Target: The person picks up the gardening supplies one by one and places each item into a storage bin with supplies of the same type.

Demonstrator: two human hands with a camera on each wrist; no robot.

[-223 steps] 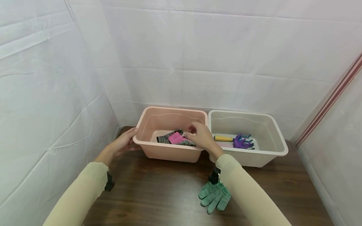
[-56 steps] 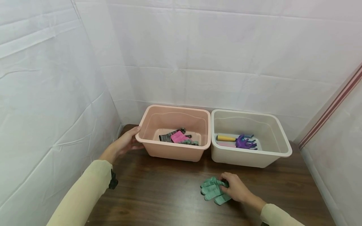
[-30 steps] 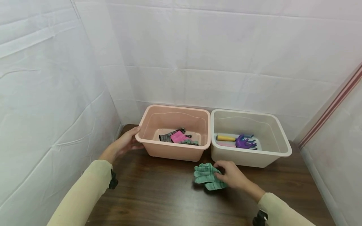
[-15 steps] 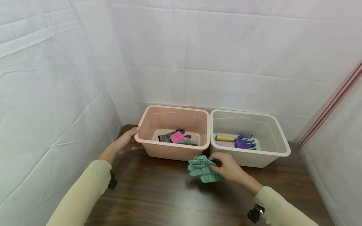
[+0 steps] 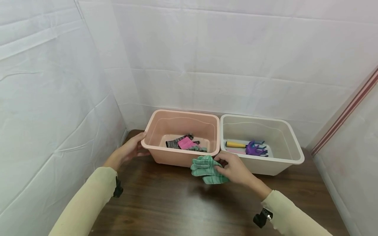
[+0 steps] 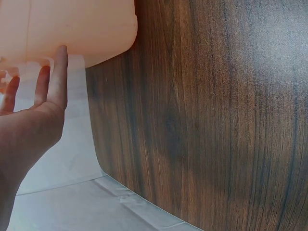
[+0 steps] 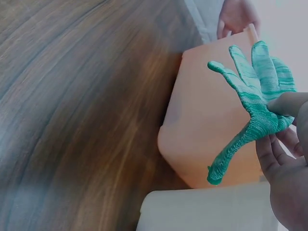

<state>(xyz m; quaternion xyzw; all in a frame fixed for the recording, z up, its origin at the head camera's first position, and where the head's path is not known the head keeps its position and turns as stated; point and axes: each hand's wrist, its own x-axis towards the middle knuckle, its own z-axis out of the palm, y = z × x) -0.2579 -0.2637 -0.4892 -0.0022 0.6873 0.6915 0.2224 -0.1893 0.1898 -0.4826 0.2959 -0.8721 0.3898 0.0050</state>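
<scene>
My right hand [image 5: 233,167] pinches a green knit work glove [image 7: 262,103] near its cuff, thumb on one side and fingers on the other. The glove hangs above the table, palm spread, just in front of the pink plastic bin [image 5: 180,158]. At the bin's left end my left hand [image 5: 129,150] holds the rim, its thumb at the top edge. In the left wrist view its fingers [image 6: 58,79] lie against the outer wall; the thumb is hidden there. Inside the bin lie a mottled dark knit glove [image 5: 172,144], a bright pink piece [image 5: 186,143] and some green-grey knit [image 5: 197,148].
A white bin [image 5: 274,159] stands right beside the pink one. It contains a yellow-handled tool [image 5: 235,144], a purple claw-like piece [image 5: 253,149] and blue tines. Both bins sit on the dark wood table [image 5: 165,203] before white cloth walls [image 5: 236,59].
My right hand came out of the pink bin, took the green glove off the table and lifted it up and left to the bin's front. The left hand stays at the rim.
</scene>
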